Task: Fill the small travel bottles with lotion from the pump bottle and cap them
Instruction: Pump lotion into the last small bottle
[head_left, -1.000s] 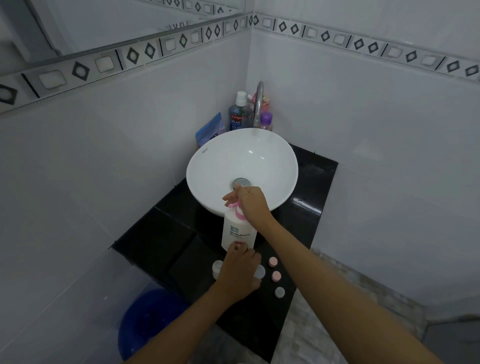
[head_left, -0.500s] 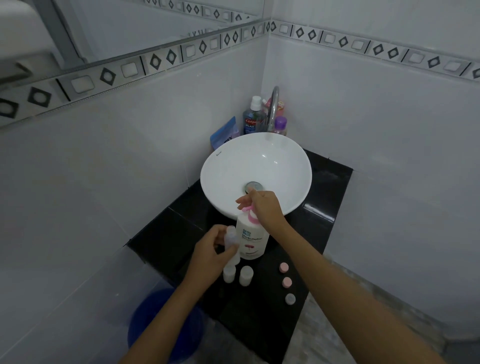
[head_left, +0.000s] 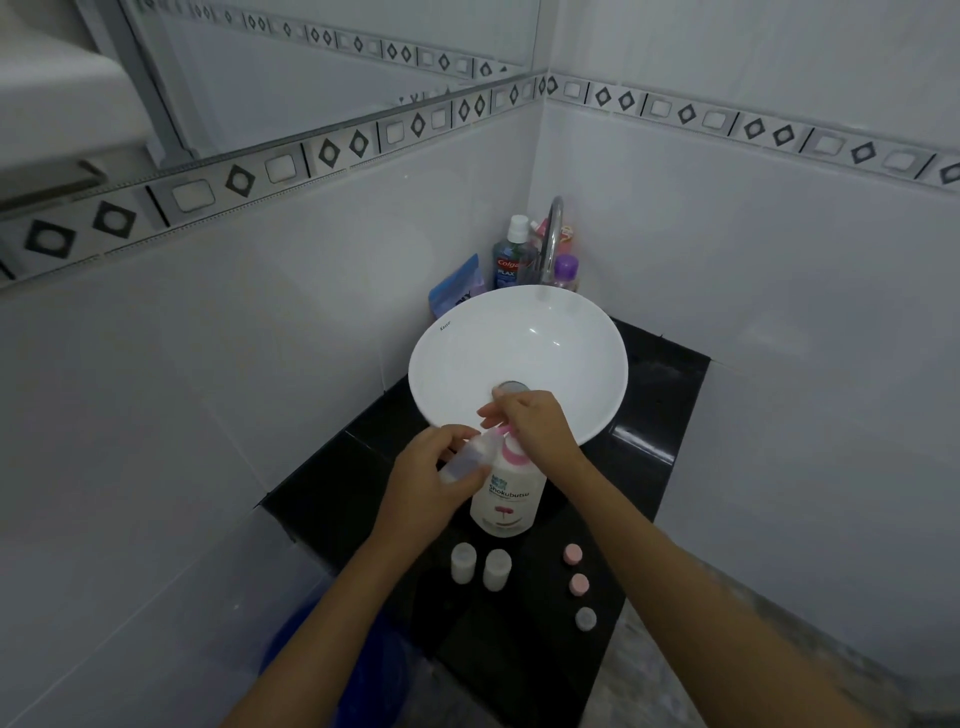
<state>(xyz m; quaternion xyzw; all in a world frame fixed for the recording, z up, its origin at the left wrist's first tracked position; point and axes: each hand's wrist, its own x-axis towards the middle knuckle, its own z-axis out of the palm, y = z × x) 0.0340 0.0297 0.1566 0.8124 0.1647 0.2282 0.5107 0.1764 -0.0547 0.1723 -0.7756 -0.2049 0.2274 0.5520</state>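
Observation:
A white pump bottle (head_left: 506, 493) with a pink collar stands on the black counter (head_left: 332, 493) in front of the basin. My right hand (head_left: 535, 428) rests on top of its pump head. My left hand (head_left: 431, 475) holds a small clear travel bottle (head_left: 467, 460), tilted with its mouth up by the pump nozzle. Two more small travel bottles (head_left: 480, 566) stand uncapped side by side nearer to me. Three loose caps lie in a row to the right: two pink caps (head_left: 575, 569) and one grey cap (head_left: 585, 618).
A white bowl basin (head_left: 467, 353) sits behind the pump bottle, with a chrome tap (head_left: 551, 239), a mouthwash bottle (head_left: 511, 257) and a purple-capped bottle (head_left: 565, 271) in the corner. A blue bucket (head_left: 374, 670) stands on the floor left of the counter. Tiled walls close in on both sides.
My left hand picked up one travel bottle from the counter and raised it to the pump nozzle. My right hand stayed on the pump head.

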